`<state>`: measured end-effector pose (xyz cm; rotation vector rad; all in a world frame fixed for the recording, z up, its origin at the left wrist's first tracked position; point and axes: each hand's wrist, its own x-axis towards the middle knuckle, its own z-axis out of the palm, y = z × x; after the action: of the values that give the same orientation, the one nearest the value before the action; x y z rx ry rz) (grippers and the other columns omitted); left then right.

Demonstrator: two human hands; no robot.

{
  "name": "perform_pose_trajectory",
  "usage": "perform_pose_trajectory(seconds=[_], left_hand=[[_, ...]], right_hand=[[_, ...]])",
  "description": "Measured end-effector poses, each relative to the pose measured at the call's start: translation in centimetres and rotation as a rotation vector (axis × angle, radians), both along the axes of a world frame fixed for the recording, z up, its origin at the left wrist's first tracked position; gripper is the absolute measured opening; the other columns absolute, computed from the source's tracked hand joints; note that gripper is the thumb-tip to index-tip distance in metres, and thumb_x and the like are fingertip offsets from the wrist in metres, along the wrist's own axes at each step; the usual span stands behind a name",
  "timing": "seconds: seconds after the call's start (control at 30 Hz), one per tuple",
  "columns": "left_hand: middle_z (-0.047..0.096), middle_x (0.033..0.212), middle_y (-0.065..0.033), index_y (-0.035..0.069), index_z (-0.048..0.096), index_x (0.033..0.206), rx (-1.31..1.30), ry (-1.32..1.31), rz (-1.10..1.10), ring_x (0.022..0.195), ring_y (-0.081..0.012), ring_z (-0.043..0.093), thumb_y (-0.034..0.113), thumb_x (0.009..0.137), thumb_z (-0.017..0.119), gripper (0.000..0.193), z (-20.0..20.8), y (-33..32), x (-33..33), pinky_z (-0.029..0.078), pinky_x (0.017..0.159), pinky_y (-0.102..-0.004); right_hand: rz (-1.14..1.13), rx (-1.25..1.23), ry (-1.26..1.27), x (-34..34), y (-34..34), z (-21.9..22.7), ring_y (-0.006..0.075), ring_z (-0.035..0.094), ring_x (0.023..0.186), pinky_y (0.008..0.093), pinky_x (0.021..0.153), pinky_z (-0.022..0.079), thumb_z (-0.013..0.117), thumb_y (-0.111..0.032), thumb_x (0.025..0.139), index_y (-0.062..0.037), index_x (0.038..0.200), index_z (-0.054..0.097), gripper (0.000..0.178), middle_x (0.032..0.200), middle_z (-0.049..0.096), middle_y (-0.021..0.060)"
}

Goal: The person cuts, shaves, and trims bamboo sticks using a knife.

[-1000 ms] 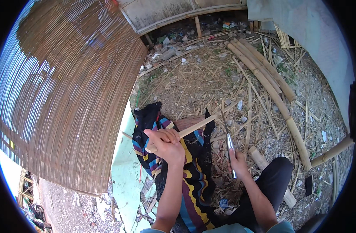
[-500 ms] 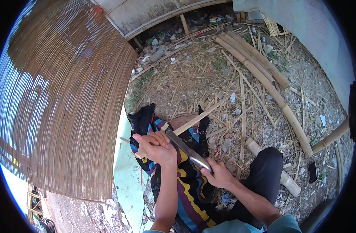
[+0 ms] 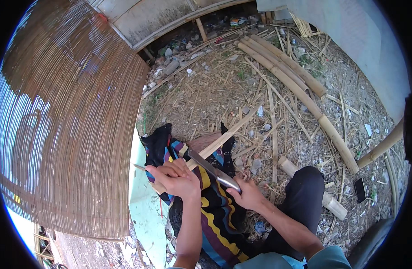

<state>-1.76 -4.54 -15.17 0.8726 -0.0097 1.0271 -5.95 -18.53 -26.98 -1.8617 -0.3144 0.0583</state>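
Note:
My left hand is closed around the near end of a pale split bamboo strip. The strip slants away from me to the upper right, over a dark cloth with yellow, purple and blue stripes spread across my lap. In my right hand is the metal handle of a knife, fingers wrapped round it. Its blade lies across the strip just beyond my left fingers, pointing to the upper left. A short end of the strip sticks out below my left palm.
Left of me stands a large slatted bamboo screen, with a pale green sheet beside it. Long bamboo poles lie at the right, near a short bamboo piece and a phone. Shavings and stones litter the ground.
The view has shifted a little, moving the scene leftward. Along the strip, the blade is slightly farther from my left hand, baring more strip between them. Both hands keep their holds.

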Motion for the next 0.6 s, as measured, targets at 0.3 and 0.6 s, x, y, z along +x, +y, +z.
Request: perform_pose_trajectory(seconds=[0.3,0.6], left_hand=[[0.023,0.039,0.0002,0.014,0.024,0.047,-0.004,0.008,0.010,0.033,-0.0102,0.019,0.039,0.096,0.039,0.058,-0.2,1.0,-0.2,0.019,0.036,-0.0226],[0.027,0.038,0.0001,0.015,0.026,0.048,0.136,-0.048,-0.140,0.030,-0.0090,0.020,0.044,0.098,0.026,0.058,0.2,0.1,-1.1,0.021,0.036,-0.0200]], right_hand=[[0.026,-0.024,0.090,0.9,-0.2,-1.1,0.0409,0.060,0.064,0.0440,0.059,0.048,0.051,-0.038,0.089,0.0003,0.095,0.057,0.040,0.062,0.057,0.0221],[-0.364,0.303,0.677,5.2,-1.3,-7.5,0.0161,0.051,0.040,0.0321,0.039,0.042,0.043,-0.045,0.093,-0.0001,0.087,0.052,0.046,0.050,0.049,0.0071]])
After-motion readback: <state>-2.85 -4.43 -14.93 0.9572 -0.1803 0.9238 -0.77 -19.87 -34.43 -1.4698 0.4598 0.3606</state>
